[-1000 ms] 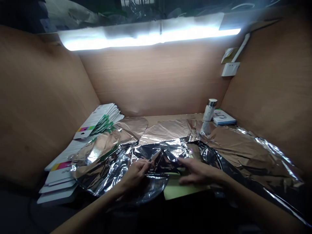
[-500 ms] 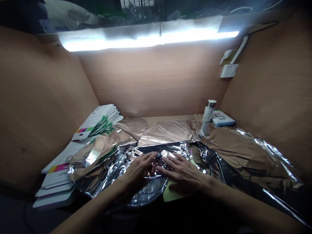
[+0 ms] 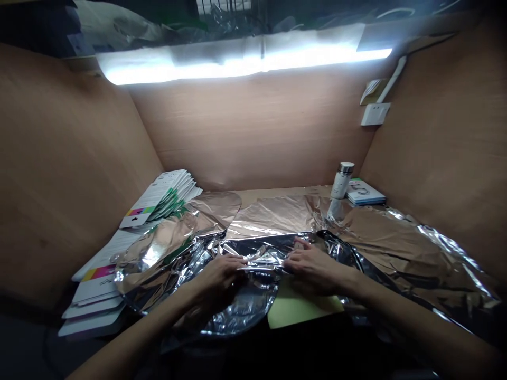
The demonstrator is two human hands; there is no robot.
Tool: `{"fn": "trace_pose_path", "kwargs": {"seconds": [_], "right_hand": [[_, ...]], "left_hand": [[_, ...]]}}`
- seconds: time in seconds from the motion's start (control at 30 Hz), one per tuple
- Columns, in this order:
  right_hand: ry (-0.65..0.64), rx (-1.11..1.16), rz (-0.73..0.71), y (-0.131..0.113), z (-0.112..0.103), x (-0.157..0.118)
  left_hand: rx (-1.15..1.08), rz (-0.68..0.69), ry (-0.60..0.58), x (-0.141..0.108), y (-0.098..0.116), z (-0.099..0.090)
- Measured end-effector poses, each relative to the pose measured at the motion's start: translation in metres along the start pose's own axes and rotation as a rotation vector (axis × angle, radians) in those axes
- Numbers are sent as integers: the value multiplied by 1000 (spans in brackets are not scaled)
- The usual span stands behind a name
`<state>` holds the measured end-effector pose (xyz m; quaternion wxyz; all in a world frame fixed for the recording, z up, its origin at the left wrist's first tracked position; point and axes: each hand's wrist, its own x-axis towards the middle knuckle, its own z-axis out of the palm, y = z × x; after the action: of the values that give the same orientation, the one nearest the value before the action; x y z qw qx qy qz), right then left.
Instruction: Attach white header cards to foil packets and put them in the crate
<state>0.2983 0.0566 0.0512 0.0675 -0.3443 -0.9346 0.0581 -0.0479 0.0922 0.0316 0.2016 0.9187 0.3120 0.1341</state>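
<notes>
A flat, crinkled silver foil balloon [image 3: 245, 306], by the look of its rounded, seamed edges, lies across the table in front of me. My left hand [image 3: 222, 272] has its fingers closed on the left end of a folded strip in its middle. At the other end of that strip, my right hand [image 3: 311, 266] pinches the foil, its index finger raised a little. Both thumbs are mostly hidden. Under my right hand a yellow-green sheet [image 3: 303, 306] sticks out at the table's front edge.
Printed white cards [image 3: 152, 195] with hang holes are stacked along the left wall. More foil [image 3: 396, 237] spreads to the right. A white bottle [image 3: 343, 180] with a metal lid stands at the back right beside a small stack of booklets [image 3: 365, 192]. A lamp [image 3: 237, 66] hangs overhead.
My hands were lying flat with fingers spread on the foil. Now they are farther apart and closed on a folded strip of it. More of the yellow-green sheet shows.
</notes>
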Motion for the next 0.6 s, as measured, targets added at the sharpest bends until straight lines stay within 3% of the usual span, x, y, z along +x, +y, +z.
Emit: {"fn": "trace_pose_path", "kwargs": {"seconds": [0.13, 0.27, 0.4, 0.53, 0.6], "right_hand": [[-50, 386, 228, 41, -16, 9], [-27, 377, 441, 65, -9, 33], [113, 259, 562, 55, 12, 45], [260, 192, 553, 42, 26, 40], [292, 195, 537, 40, 27, 37]], "left_hand": [[-152, -242, -72, 20, -15, -21], [-74, -367, -122, 50, -33, -31], [74, -441, -118, 72, -35, -27], [131, -346, -33, 95, -23, -22], [71, -299, -74, 112, -18, -21]]}}
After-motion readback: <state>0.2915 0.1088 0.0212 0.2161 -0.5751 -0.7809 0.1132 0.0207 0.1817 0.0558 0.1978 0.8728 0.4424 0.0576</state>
